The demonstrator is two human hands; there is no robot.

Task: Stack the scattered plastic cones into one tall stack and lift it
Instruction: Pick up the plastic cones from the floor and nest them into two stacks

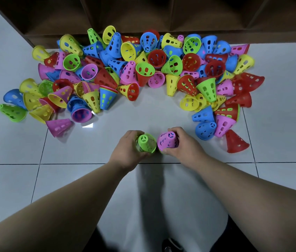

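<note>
Head view: the left hand point(128, 149) grips a green perforated plastic cone point(146, 142), fingers curled round it. The right hand point(184, 144) likewise grips a pink perforated plastic cone point(168, 140). Both cones stand side by side between the hands, narrow ends up, rims near touching. The heap of scattered multicoloured plastic cones point(125, 70) lies beyond on the white tiled floor point(89, 179).

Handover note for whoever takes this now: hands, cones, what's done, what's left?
Left hand grips a green cone, and right hand grips a pink cone. They are side by side, narrow ends up, low over the tiled floor.
The pile of cones lies scattered in an arc against the brown shelf unit, a few already nested.
Done: two cones picked up, no tall stack yet.
Left: nest these two, add the pile, lift the stack.
</note>
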